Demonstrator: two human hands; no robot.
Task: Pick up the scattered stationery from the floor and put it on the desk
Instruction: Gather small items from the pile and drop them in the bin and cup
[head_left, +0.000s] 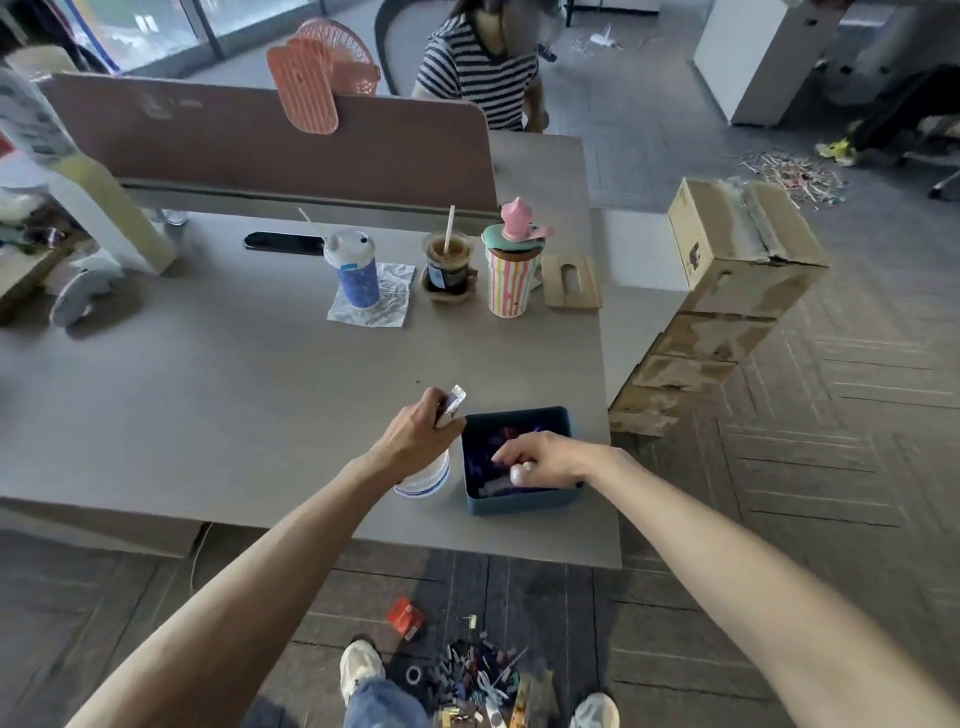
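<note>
Blue bin (519, 501) at the near corner of the desk (208, 389) takes our right hand (545, 462), fingers curled low among dim contents; whether it grips anything we cannot tell. Our left hand (415, 431) pinches small pale pieces (453, 401) just beside it. More stationery (478, 675) litters the floor between our shoes, a red box (405, 616) nearby.

Location type: open-plan office. Indicators: a grey workstation tabletop (208, 405) carries a fabric divider screen (260, 150) along its far edge, with a black cable port (284, 242) set into the tabletop just before that edge. Beyond the tabletop, a person (478, 78) sits at the facing workstation. A carpet-tiled floor (779, 467) extends to the tabletop's right. Glazed walls (156, 26) stand behind the tabletop.
</note>
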